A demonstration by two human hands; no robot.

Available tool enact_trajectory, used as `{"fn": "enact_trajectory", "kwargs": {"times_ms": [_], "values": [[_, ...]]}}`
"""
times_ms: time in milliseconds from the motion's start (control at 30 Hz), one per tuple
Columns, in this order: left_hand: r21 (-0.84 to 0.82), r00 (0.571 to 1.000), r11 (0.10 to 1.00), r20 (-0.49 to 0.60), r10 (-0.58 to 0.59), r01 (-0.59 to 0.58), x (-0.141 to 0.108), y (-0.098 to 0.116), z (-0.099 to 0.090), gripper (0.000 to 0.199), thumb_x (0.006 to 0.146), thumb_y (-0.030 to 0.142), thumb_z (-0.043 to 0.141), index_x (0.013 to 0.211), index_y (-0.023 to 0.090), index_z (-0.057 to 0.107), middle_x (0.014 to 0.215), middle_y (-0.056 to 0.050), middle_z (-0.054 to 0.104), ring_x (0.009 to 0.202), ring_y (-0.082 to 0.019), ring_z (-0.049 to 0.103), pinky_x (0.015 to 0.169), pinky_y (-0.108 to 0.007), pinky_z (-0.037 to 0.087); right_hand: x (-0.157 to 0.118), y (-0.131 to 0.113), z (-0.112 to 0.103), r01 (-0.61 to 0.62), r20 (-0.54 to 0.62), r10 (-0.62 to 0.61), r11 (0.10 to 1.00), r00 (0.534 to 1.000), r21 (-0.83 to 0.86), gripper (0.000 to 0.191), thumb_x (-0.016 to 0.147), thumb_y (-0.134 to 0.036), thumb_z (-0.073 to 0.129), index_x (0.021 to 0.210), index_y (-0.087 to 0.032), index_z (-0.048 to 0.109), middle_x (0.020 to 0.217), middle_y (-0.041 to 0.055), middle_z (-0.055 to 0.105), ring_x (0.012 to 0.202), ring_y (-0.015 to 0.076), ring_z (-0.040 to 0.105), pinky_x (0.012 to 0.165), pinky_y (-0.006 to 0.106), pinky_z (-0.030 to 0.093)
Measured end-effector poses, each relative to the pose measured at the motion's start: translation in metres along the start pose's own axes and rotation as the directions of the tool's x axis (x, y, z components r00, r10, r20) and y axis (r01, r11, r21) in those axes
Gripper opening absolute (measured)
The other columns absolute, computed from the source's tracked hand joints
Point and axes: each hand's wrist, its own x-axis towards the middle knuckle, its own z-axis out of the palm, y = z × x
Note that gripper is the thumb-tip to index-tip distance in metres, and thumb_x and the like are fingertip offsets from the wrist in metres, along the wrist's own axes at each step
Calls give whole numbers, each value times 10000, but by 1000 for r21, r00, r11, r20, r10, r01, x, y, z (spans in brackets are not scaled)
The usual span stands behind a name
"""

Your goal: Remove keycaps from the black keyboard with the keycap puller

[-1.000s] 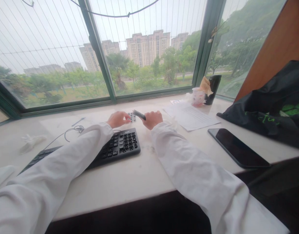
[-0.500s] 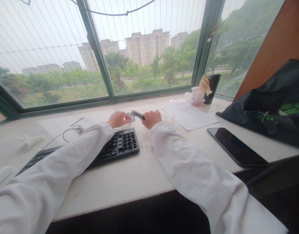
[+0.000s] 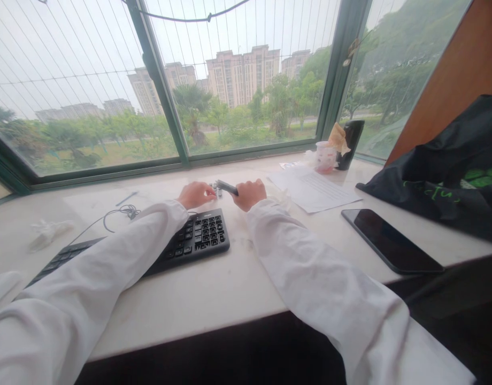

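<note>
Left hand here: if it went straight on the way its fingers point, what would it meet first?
The left hand would probably meet the small grey metal pieces just past its fingertips. Depth is hard to judge here, so it may already be touching them.

Matt black plastic keypad (image 3: 198,236). Glossy black glass-faced smartphone (image 3: 390,240). Smooth white polished stone sill (image 3: 182,315). Slim dark bar (image 3: 227,187): satin sheen, material unclear. Shiny black nylon bag (image 3: 438,171). White thin cloth sleeve (image 3: 326,272). Matt white paper sheets (image 3: 312,191). Smooth brown wood panel (image 3: 450,80).
</note>
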Motion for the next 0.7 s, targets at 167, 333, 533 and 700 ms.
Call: {"fn": "enact_trajectory", "kwargs": {"times_ms": [167, 333, 533, 700], "values": [[-8, 1000, 1000, -15, -19, 19, -2, -1, -1, 237, 742, 487, 668, 892, 333, 767, 898, 32, 734, 830, -195, 640, 751, -299, 456, -2, -1, -2, 16, -21, -16, 1000, 1000, -2, 437, 941, -427, 359, 940, -163, 708, 953, 156, 714, 886, 264, 637, 870, 419, 302], [-25, 997, 999, -65, -42, 40, -8, 3, -12, 242, 753, 486, 674, 886, 308, 770, 883, 25, 739, 802, -175, 633, 756, -289, 452, -2, 0, -1, 17, -43, -17, 1000, 999, -13, 455, 947, -440, 349, 927, -166, 710, 932, 150, 715, 878, 268, 625, 867, 423, 294], [-55, 992, 998, -127, -17, 10, -37, 10, -45, 262, 810, 485, 623, 854, 277, 775, 900, 13, 740, 802, -176, 629, 802, -312, 454, -1, 1, -2, 23, -102, -20, 1000, 995, 20, 584, 973, -479, 240, 930, -142, 715, 947, 187, 694, 933, 313, 587, 883, 467, 277], [-43, 998, 999, -60, -10, 8, -80, 16, -70, 324, 834, 504, 584, 840, 245, 777, 903, -12, 744, 829, -193, 632, 815, -329, 456, -7, -1, -11, 15, -261, 17, 993, 965, 120, 609, 969, -564, 227, 990, -156, 677, 1051, 186, 646, 1022, 330, 540, 881, 472, 324]]}}
